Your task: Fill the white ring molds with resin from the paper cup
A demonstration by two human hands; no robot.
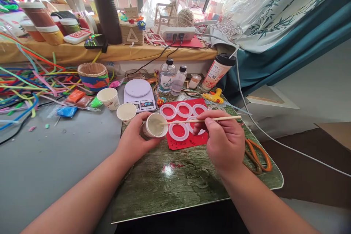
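My left hand [134, 137] is wrapped round a paper cup [149, 131], tilted a little towards me, with cloudy liquid in it. Between the fingers of my right hand [225, 139] is a thin wooden stick [181, 121], its far end dipping into that cup. Beneath the stick lies a red sheet [171, 144] bearing several white ring moulds [178, 138]. Two more paper cups, a nearer one [126, 117] and a farther one [109, 97], stand left of the held cup. Behind them is a kitchen scale [138, 93].
Two clear bottles, a larger one [166, 80] and a smaller one [179, 80], stand behind the red sheet. A yellow glue gun [214, 96] and a drink cup [218, 71] are at the back right. Orange-handled scissors [261, 157] lie by my right wrist. A white cable [246, 108] runs along the right.
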